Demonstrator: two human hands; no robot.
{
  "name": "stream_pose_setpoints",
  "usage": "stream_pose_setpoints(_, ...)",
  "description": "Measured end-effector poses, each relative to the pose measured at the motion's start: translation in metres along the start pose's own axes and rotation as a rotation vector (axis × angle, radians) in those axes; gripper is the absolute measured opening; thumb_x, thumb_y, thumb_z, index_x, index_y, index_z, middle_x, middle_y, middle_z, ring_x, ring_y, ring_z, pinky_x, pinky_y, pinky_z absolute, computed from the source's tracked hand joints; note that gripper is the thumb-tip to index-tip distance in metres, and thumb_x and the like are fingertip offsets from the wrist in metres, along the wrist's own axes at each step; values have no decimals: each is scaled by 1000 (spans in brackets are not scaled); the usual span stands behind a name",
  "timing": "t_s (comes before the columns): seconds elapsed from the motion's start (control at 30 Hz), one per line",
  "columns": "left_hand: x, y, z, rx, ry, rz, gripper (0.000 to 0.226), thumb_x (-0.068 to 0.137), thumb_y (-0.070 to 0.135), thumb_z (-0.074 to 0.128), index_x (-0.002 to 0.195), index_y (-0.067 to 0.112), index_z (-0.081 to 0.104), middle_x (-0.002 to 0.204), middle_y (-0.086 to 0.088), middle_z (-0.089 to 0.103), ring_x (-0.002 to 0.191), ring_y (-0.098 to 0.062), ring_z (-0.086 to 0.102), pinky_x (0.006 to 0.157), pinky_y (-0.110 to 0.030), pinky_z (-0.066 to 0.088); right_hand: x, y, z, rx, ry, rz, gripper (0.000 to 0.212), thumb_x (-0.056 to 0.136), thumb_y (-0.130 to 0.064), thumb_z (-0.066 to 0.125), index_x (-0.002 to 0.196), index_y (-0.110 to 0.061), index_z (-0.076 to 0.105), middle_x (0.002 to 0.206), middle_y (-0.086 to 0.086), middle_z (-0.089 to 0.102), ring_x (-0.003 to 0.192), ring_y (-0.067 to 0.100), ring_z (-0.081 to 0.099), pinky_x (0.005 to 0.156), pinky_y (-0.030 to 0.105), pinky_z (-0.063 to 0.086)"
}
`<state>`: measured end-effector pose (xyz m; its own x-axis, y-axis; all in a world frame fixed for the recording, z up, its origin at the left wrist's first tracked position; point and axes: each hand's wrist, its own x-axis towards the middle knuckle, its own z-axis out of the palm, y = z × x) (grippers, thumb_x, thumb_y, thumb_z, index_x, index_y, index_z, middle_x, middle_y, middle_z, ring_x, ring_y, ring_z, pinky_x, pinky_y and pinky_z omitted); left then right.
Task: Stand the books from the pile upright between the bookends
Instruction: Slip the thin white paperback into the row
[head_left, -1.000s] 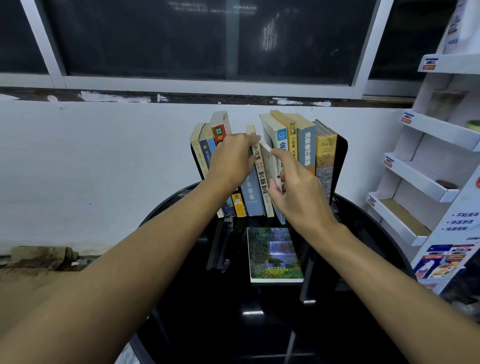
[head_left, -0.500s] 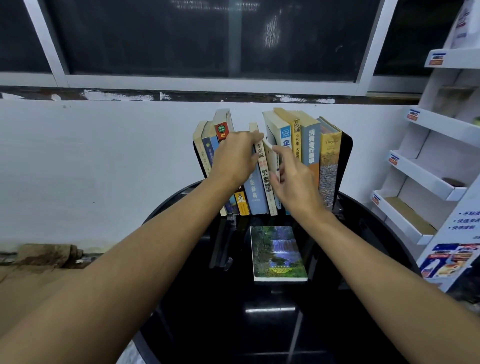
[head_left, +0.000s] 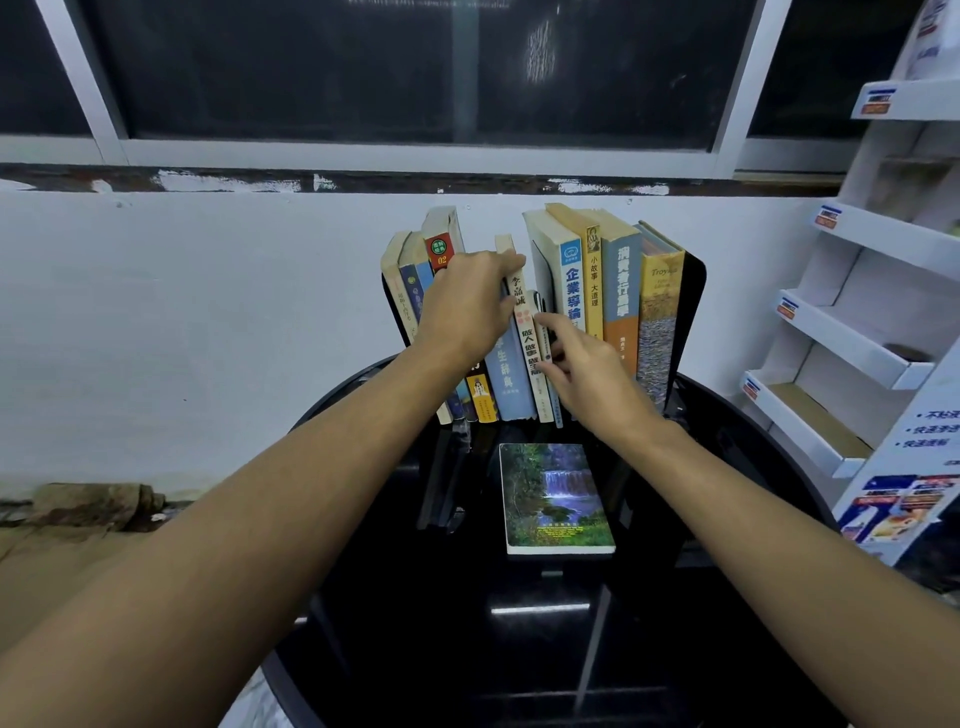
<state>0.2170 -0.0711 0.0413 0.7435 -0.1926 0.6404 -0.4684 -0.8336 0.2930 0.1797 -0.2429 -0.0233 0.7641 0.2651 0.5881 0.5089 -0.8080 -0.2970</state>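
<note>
Fingertips (head_left: 546, 332) of my right hand (head_left: 587, 371) had pushed the thin book (head_left: 535, 332) deeper into the row; my left hand (head_left: 467, 306) lay open, steadying neighbours. One waterfall book (head_left: 556, 496) remained flat.

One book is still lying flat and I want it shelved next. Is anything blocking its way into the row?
The waterfall book lies flat on the black table, uncovered. Between it and the row, the right hand is at the gap, and the left hand holds books aside. No other obstacle shows.
</note>
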Motion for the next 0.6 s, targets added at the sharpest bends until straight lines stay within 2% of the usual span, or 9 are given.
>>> stream_pose_setpoints(0.13, 0, 0, -1, -7, 0, 0, 50, 92, 14, 71, 141, 19, 59, 131, -8, 70, 124, -29, 63, 98, -50, 55, 1, 5, -7, -5, -110, 9, 66, 96, -5, 63, 151, -23, 31, 128, 16, 61, 105, 29, 66, 90, 50, 57)
stream_pose_setpoints(0.27, -1, 1, -2, -9, 5, 2, 49, 92, 13, 71, 140, 18, 60, 129, -9, 70, 122, -29, 64, 97, -50, 56, 2, 5, -8, -3, -147, 43, 73, 95, -1, 63, 149, -31, 25, 127, 17, 61, 105, 30, 67, 88, 52, 57)
stream_pose_setpoints(0.43, -1, 2, -2, -11, 0, -8, 49, 92, 12, 70, 140, 19, 61, 130, -7, 70, 124, -29, 62, 99, -50, 55, 3, 6, -7, 0, -157, 70, 70, 96, -1, 61, 146, -34, 25, 105, 21, 65, 91, 35, 69, 79, 54, 59)
stream_pose_setpoints(0.6, -2, 2, -3, -16, 2, -17, 49, 93, 12, 70, 141, 19, 60, 130, -7, 70, 124, -29, 62, 98, -49, 55, 6, 5, -4, 10, -148, 99, 68, 97, 1, 57, 146, -34, 26, 103, 23, 65, 90, 37, 69, 77, 58, 59)
